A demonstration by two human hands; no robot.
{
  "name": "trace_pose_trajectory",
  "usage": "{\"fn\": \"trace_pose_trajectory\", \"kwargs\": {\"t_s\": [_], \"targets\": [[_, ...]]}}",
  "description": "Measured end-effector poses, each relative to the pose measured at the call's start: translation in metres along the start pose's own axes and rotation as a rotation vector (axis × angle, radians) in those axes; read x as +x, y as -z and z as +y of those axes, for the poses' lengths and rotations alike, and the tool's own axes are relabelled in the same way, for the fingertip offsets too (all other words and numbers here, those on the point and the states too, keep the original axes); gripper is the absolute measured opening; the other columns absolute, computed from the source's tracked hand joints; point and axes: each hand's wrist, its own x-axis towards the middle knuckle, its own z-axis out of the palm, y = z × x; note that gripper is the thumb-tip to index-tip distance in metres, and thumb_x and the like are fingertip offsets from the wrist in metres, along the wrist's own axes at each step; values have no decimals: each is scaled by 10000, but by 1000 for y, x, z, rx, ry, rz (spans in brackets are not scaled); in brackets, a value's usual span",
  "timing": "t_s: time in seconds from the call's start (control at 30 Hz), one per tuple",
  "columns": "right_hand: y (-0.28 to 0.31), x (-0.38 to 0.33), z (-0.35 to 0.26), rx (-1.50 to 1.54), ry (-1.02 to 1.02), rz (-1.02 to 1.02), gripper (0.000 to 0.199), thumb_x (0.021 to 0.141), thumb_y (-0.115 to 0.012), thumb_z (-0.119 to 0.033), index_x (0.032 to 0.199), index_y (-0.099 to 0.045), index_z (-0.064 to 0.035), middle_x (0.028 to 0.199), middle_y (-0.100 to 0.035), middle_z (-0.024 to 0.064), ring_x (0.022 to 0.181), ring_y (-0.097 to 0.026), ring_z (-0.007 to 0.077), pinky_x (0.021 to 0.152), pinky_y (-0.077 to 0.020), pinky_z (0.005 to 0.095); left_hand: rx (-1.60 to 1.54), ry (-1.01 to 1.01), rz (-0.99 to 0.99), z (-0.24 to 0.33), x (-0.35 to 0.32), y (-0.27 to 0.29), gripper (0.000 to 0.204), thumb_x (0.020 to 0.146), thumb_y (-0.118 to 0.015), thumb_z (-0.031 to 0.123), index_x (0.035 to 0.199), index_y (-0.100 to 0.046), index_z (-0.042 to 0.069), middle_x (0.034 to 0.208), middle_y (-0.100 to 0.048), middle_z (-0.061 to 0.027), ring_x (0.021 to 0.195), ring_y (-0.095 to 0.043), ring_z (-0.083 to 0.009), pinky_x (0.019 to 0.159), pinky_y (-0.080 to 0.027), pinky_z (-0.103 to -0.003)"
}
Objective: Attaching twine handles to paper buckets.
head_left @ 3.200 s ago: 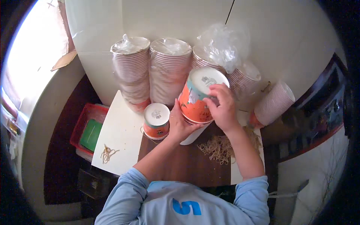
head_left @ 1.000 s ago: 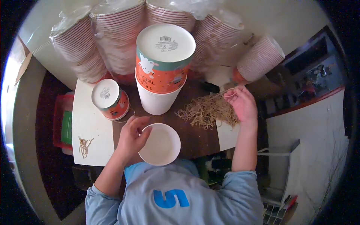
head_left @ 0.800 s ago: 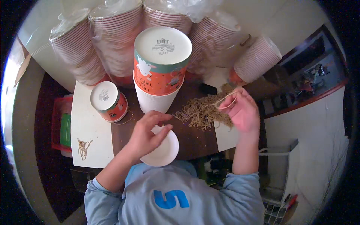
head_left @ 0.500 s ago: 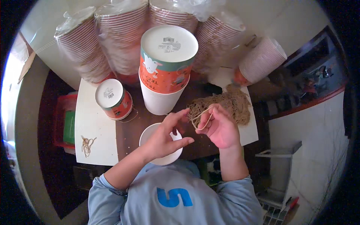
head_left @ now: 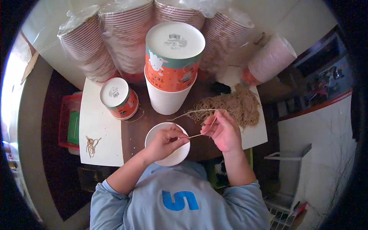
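Observation:
A thin tan string (head_left: 199, 135) runs between my hands. My left hand (head_left: 167, 143) pinches one end of it above a white paper bucket (head_left: 165, 158), whose open mouth faces up in front of my chest. My right hand (head_left: 223, 132) is closed on the string between thumb and fingers, and a loose length trails from it to the left. Just beyond my right hand lies a tangled heap of the same tan string (head_left: 234, 105). Farther off, an orange and green printed bucket (head_left: 174, 71) sits upside down on a white nested stack (head_left: 168, 99).
A smaller upturned orange bucket (head_left: 122, 101) stands at the left, a loop of string beside it. Loose string pieces (head_left: 92, 146) lie on the table's white left part (head_left: 103, 155). Plastic-wrapped bucket stacks (head_left: 126, 38) line the back; another stack (head_left: 273, 59) leans at the right.
My left hand has closed from spread fingers into a pinch on the string. The string, looped at my right hand before, is now drawn between both hands.

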Motion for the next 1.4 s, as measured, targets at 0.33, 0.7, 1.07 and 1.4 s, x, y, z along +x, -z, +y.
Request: {"fn": "trace_pose_trajectory", "kwargs": {"t_s": [0.33, 0.7, 1.07, 1.4], "targets": [[-9, -8, 8, -1379, 752, -141, 498, 701, -696, -124, 1157, -525, -19, 1214, -500, 153, 1171, -460, 276, 995, -346, 382, -361, 445, -119, 0, -6, 5, 115, 858, -609, 119, 895, -660, 24, 809, -638, 0, 739, -568, -60, 680, -459, -224], [-11, -6, 47, -1040, 252, -491, 309, 775, -646, -3, 1076, -598, -56, 909, -592, 56, 715, -582, 105, 593, -471, 225, -351, 615, -139, 0, -15, 14, 174, 876, -582, 211, 870, -668, 61, 753, -617, 10, 649, -491, -38, 577, -390, -198], [-10, -10, 61, -1211, 681, -357, 170, 736, -682, 3, 896, -647, -39, 760, -588, 79, 636, -583, 182, 546, -465, 275, -677, 694, 4, -8, -22, 15, 231, 915, -514, 215, 869, -666, 47, 796, -652, -36, 610, -512, -60, 578, -418, -188], [-14, -17, 62, -1302, 645, -374, 162, 743, -660, -37, 896, -612, -54, 777, -564, 91, 688, -596, 268, 598, -493, 349, -290, 524, 1, -7, -31, 11, 138, 853, -609, 115, 887, -662, -8, 758, -645, -32, 661, -570, -69, 596, -466, -217]]}}
